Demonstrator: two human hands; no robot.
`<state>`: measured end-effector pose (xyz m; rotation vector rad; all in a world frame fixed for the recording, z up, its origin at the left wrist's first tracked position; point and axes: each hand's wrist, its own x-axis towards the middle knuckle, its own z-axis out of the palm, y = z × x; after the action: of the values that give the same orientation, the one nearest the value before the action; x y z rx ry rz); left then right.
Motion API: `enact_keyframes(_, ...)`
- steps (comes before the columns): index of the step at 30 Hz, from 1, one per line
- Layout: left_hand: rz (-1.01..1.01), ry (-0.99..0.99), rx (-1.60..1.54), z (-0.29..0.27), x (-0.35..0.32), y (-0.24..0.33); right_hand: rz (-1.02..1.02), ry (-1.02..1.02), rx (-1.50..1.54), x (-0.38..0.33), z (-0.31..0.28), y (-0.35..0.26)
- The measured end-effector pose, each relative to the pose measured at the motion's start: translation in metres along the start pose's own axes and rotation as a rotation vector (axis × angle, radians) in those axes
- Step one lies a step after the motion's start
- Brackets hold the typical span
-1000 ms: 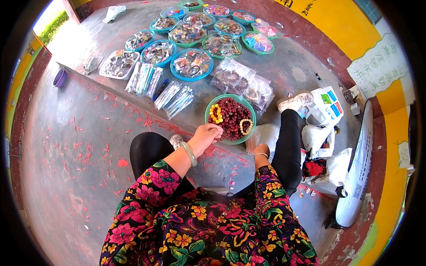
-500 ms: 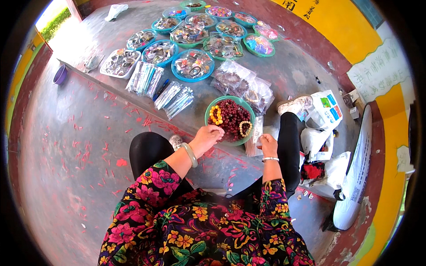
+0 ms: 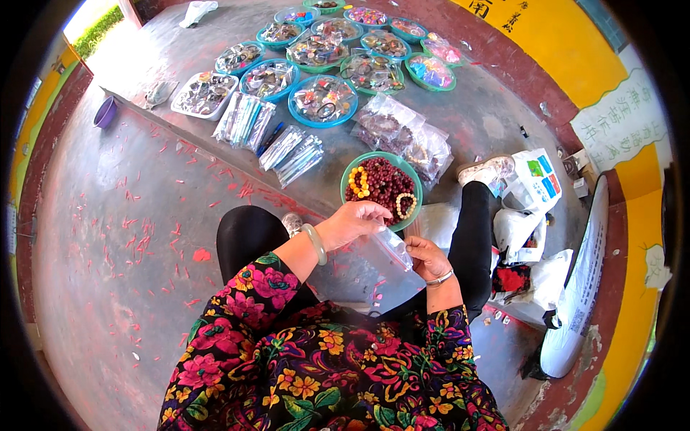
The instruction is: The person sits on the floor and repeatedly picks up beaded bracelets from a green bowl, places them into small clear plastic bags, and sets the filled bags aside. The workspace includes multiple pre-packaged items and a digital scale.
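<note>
A small clear plastic zip bag point(image 3: 386, 249) is stretched between my two hands, just in front of the bead bowl. My left hand point(image 3: 353, 221) pinches its upper left end, and a pale bangle circles that wrist. The opposite end is in the closed fingers of my right hand point(image 3: 429, 258), which has a silver bracelet at the wrist. Nothing shows inside the bag. Beyond my left fingers stands a green bowl point(image 3: 343, 192) heaped with dark red bead bracelets point(image 3: 387, 178). A yellow bead bracelet point(image 3: 358, 184) and a cream bead bracelet point(image 3: 406, 206) lie on top.
Packets of bracelets point(image 3: 402, 136), bundles of pens point(image 3: 291, 154) and several bowls of wrapped trinkets point(image 3: 323, 99) cover the raised floor ahead. White bags point(image 3: 533, 187) stand right of my right leg. A step edge point(image 3: 215, 169) crosses the floor; a purple bucket point(image 3: 105, 113) sits far left.
My right hand has brought a clear bag up from beside the bowl toward my left hand. Both hands now grip it. The whole view has shifted slightly.
</note>
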<state>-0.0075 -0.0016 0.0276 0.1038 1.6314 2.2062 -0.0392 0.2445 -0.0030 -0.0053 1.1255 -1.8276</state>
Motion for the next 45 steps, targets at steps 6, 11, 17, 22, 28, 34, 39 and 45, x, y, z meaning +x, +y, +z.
enact_keyframes(6,0.034,-0.079,-0.2,0.001,0.0,-0.001,-0.091,-0.025,0.145,0.001,-0.004,0.001)
enact_keyframes(11,0.088,-0.144,-0.191,0.011,-0.004,0.01,-0.086,0.03,0.176,0.002,-0.007,0.002)
enact_keyframes(17,-0.065,0.088,-0.028,0.001,0.004,-0.01,-0.026,0.019,0.083,0.008,-0.016,0.012)
enact_keyframes(22,-0.072,0.179,0.078,0.004,0.0,0.0,-0.265,0.139,-0.018,-0.001,0.024,-0.001)
enact_keyframes(28,-0.049,0.198,0.303,0.001,0.005,-0.009,-0.253,0.134,-0.233,-0.001,0.028,-0.012)
enact_keyframes(34,-0.039,0.16,0.361,0.004,0.002,-0.002,-0.152,0.219,-0.584,-0.002,0.018,-0.016)
enact_keyframes(39,0.201,0.282,0.5,0.001,0.005,-0.014,-0.172,0.299,-0.719,-0.001,0.02,-0.018)
enact_keyframes(45,0.465,0.702,0.655,0.012,0.001,-0.001,-0.311,0.419,-0.541,0.003,0.035,-0.018)
